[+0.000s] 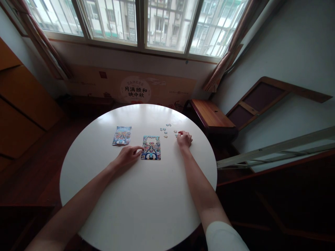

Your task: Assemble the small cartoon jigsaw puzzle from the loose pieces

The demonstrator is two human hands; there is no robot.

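A partly assembled jigsaw puzzle (151, 148) lies on the round white table (141, 202); a pale gap shows in its upper part, and a blue and white figure at its bottom. At its left edge my left hand (128, 155) rests on the table, thumb and index finger apart and touching the puzzle's side. To the right, my right hand (185, 139) is low over the table with its fingers bent together at a puzzle piece (176, 135). Several loose puzzle pieces (162, 129) are scattered between that hand and the puzzle.
A printed picture sheet (122, 135) with similar artwork lies left of the puzzle. Beyond the table's right rim stands a low wooden bench (213, 113). Barred windows (167, 24) and a printed banner (136, 87) are at the back.
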